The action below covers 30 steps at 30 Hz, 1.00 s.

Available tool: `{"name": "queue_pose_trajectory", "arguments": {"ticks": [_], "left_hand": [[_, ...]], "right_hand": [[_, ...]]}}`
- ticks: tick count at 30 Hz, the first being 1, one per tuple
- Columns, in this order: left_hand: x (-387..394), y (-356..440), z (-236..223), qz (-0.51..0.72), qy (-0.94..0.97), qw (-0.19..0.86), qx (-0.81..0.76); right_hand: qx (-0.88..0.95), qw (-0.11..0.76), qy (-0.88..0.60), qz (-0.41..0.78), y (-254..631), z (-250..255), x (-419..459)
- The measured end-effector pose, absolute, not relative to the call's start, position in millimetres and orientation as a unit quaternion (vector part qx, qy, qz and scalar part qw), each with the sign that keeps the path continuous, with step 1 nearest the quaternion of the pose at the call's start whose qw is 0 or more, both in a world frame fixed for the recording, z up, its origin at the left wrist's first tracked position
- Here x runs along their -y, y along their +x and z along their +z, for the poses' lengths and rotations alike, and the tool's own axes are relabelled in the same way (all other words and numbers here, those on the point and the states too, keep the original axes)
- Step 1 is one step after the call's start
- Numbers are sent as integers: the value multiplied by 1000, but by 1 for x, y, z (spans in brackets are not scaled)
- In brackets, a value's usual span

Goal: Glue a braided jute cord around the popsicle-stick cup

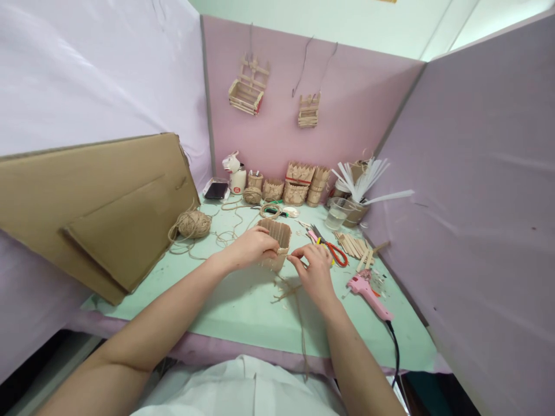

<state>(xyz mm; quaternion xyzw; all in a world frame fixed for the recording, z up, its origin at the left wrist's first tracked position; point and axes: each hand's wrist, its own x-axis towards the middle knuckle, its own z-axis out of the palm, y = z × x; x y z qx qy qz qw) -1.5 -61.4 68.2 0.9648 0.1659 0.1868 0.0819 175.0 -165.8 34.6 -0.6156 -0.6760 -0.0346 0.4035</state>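
Observation:
A small brown box (276, 231) strung with twine stands on the green table in front of me. My left hand (251, 249) is closed on its near rim, fingertips around the edge. Close to the same rim, on the other side, my right hand (315, 273) pinches what looks like a thin strand of twine between thumb and forefinger. Loose twine (299, 312) trails below the hands toward the table's front edge. Red-handled scissors (337, 253) lie just beyond my right hand.
A pink glue gun (368, 294) with a black cord and several wooden sticks (353, 245) lie at right. At left are a twine ball (193, 223) and leaning cardboard (99, 214). Stick-made containers (297, 190), a clear cup (337, 215) and a phone (217, 190) line the back.

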Motion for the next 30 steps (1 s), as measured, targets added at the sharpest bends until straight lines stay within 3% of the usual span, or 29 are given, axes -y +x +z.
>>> {"name": "queue_pose_trajectory", "arguments": {"ticks": [12,19,22,26,30], "left_hand": [[65,-2,70,181,964,90,-171],[65,-1,72,196,965,93,-147],[69,-2,83,217,954,146,-147],[75,-9,102,214,914,301,-166],[78,-13,111,170,894,381,-164]], "right_hand": [[664,411,-622,-50,174,31,163],[650,437,-622,16,174,34,159],[643,466,-602,81,177,41,158],[622,510,-575,146,181,61,163],[676,473,-524,211,183,86,172]]}}
